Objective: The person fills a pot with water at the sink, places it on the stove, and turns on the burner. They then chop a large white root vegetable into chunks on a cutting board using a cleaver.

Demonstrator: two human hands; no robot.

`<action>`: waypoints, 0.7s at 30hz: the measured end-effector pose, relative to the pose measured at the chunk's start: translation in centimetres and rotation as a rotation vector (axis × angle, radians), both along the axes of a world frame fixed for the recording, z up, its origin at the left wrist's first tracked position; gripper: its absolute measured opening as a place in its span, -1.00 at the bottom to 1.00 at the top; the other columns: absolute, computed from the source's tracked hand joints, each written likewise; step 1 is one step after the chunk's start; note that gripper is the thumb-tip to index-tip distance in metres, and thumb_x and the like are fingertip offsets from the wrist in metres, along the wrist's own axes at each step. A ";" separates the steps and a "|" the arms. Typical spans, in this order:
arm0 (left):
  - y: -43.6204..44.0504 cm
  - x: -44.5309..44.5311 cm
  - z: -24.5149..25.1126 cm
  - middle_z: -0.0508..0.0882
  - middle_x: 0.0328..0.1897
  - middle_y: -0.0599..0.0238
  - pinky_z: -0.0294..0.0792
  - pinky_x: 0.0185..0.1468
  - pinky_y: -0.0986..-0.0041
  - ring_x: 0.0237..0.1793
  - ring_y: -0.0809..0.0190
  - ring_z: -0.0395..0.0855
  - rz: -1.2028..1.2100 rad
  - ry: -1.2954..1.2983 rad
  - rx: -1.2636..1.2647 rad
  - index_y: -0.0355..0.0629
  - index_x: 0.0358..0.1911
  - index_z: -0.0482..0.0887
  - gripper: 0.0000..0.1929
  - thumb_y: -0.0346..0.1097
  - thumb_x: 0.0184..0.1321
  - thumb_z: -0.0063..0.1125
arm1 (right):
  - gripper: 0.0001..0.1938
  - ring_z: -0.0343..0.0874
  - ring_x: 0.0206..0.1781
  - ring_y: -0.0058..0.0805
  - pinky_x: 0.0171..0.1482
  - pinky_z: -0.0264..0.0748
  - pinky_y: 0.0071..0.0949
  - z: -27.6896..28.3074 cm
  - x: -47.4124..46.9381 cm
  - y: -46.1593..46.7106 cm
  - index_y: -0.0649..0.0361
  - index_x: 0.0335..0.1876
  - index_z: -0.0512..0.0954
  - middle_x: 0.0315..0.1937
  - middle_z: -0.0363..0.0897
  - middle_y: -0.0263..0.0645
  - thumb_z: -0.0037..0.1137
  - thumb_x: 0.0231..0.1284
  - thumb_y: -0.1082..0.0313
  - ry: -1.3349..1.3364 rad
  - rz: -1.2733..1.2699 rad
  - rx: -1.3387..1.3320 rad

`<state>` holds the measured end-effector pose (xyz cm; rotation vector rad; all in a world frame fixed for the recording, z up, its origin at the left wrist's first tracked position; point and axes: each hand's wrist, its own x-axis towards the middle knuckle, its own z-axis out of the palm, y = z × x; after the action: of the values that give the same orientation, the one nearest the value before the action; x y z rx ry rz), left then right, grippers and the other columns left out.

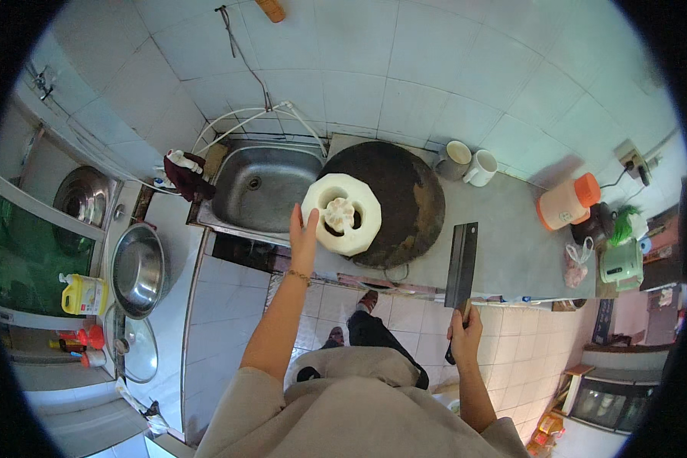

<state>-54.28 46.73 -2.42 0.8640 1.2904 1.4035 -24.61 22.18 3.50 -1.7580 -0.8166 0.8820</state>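
Observation:
My left hand [304,236] grips the left edge of a thick, peeled slice of winter melon [366,200]. Its pale flesh forms a faceted ring around hollows and a seedy core. Behind and below it lies a large, dark round board [395,172] with a worn brown patch on its right side. The melon's left part overlaps the sink in this view; whether it touches the board I cannot tell. My right hand [466,338] is closed around the black handle of a cleaver [462,266]. The blade points away from me, over the counter's front edge, to the right of the board.
Left of the board is a steel sink [252,209]. Two mugs [454,160] stand by the tiled wall. Farther right are an orange thermos jug [567,200] and a tied plastic bag [576,266]. On the left counter rest a steel basin [139,272] and a glass lid [140,349].

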 end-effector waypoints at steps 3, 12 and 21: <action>0.4 2.9 2.0 0.41 0.31 0.07 0.24 0.32 0.38 0.27 0.12 0.38 0.072 -0.053 -0.120 -0.28 0.38 0.19 -0.33 -0.19 0.29 0.18 | -0.90 0.31 -0.67 -0.72 -0.62 0.27 -0.62 -1.0 0.9 1.4 0.25 -0.17 0.42 -0.64 0.33 -0.44 0.01 0.36 0.39 0.029 0.001 -0.026; 3.0 8.3 1.7 0.41 0.29 0.12 0.23 0.32 0.42 0.26 0.18 0.38 0.027 -0.093 -0.116 -0.23 0.36 0.22 -0.40 -0.37 0.27 0.15 | -0.74 0.63 -0.39 -0.18 -0.31 0.49 -0.32 2.3 0.6 11.6 0.30 0.03 0.43 -0.44 0.57 -0.03 0.04 0.34 0.33 -0.271 0.333 -0.090; 5.5 5.5 1.7 0.41 0.36 0.11 0.14 0.38 0.39 0.33 0.15 0.34 -0.181 0.097 -0.163 -0.23 0.30 0.38 -0.50 -0.07 0.42 -0.05 | -0.68 0.62 -0.22 0.13 -0.22 0.54 -0.13 7.5 -2.7 14.8 0.25 0.10 0.40 -0.27 0.60 0.12 0.08 0.29 0.32 -0.433 0.554 -0.071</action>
<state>-48.76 52.21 -0.69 0.9223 1.3438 1.1105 -27.27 37.00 10.95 -1.8427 -1.6269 0.8932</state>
